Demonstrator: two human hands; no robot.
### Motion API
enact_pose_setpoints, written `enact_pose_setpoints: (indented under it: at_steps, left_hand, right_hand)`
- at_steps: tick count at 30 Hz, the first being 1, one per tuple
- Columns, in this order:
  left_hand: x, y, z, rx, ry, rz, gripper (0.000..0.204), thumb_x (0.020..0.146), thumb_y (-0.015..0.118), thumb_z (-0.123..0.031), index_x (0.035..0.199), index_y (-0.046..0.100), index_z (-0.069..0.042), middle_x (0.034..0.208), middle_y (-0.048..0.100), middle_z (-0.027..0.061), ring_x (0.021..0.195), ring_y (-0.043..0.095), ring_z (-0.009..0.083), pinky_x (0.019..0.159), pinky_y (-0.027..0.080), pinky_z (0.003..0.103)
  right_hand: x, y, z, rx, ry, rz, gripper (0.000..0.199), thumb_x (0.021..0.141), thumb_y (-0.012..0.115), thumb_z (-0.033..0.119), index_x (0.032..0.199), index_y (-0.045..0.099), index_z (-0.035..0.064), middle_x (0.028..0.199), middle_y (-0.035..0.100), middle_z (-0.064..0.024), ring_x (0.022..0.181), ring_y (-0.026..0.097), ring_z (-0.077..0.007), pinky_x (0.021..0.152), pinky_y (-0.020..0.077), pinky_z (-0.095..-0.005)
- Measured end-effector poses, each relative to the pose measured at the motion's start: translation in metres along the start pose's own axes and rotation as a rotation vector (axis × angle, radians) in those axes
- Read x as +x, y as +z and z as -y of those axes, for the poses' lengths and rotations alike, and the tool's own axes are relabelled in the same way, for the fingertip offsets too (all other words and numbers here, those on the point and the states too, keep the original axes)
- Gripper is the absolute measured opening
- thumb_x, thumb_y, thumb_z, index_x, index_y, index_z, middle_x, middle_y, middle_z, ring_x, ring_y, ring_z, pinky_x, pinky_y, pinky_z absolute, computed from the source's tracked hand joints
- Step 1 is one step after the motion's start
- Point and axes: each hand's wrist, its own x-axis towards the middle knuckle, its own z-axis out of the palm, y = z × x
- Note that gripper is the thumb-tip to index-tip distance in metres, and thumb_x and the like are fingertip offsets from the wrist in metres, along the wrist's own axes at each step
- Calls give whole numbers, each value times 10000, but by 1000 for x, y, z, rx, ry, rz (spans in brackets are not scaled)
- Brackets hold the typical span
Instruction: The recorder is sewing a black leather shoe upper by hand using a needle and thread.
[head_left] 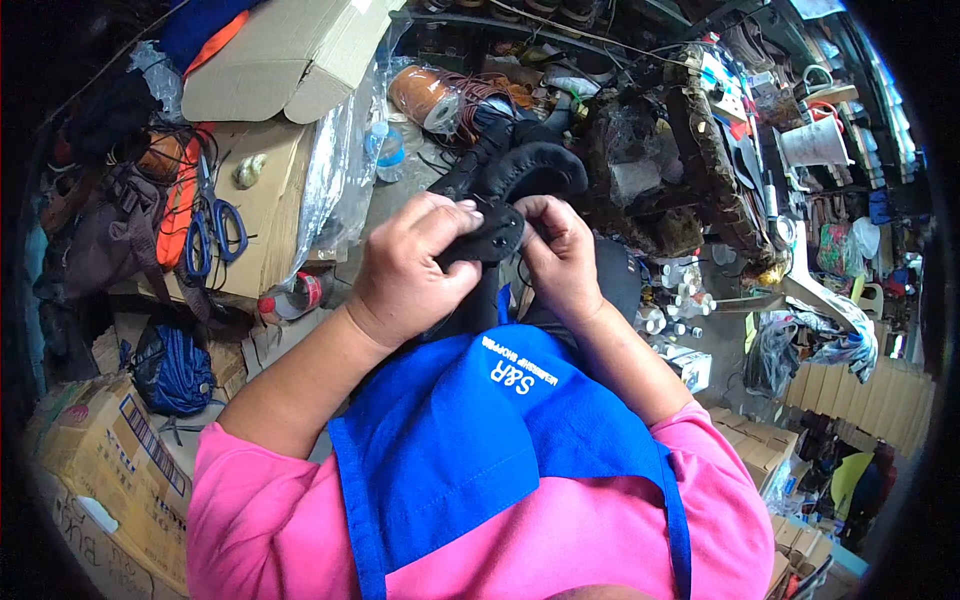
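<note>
A black shoe [535, 168], with a padded, curved collar, is up in front of my chest. Its black flap with small eyelet holes [490, 242] is pinched between the thumb and fingers of my left hand [412, 258]. My right hand [562, 262] closes on the flap's right edge, thumb and fingertips pressed together. Whether a needle or thread is in those right fingertips is too small to make out. The lower part of the shoe blends into dark material beneath my hands.
On cardboard at the left lie blue-handled scissors [215, 225] beside an orange strip [178, 200]. An orange thread spool [425, 98] and a plastic bottle [385, 150] stand ahead. Several small bottles [680, 300] and a cluttered wooden bench [715, 150] are at the right.
</note>
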Motion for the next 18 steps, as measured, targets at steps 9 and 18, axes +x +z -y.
enact_pose_setpoints:
  at_steps: [9, 18]
  left_hand:
    - [39, -61, -1, -1, -134, 347, 361, 617, 506, 113, 932, 659, 23, 924, 665, 147, 893, 648, 236, 839, 488, 309]
    - [28, -9, 52, 505, 133, 515, 306, 616, 625, 6, 837, 709, -188, 1071, 555, 64, 1190, 454, 263, 1003, 286, 453]
  right_hand:
    - [-11, -43, 77, -23, -78, 467, 233, 810, 686, 128, 1022, 666, 33, 926, 669, -149, 874, 652, -256, 783, 507, -357]
    - [3, -52, 43, -191, 19, 359, 206, 840, 659, 168, 997, 683, 37, 904, 668, -96, 847, 631, -163, 763, 495, -298]
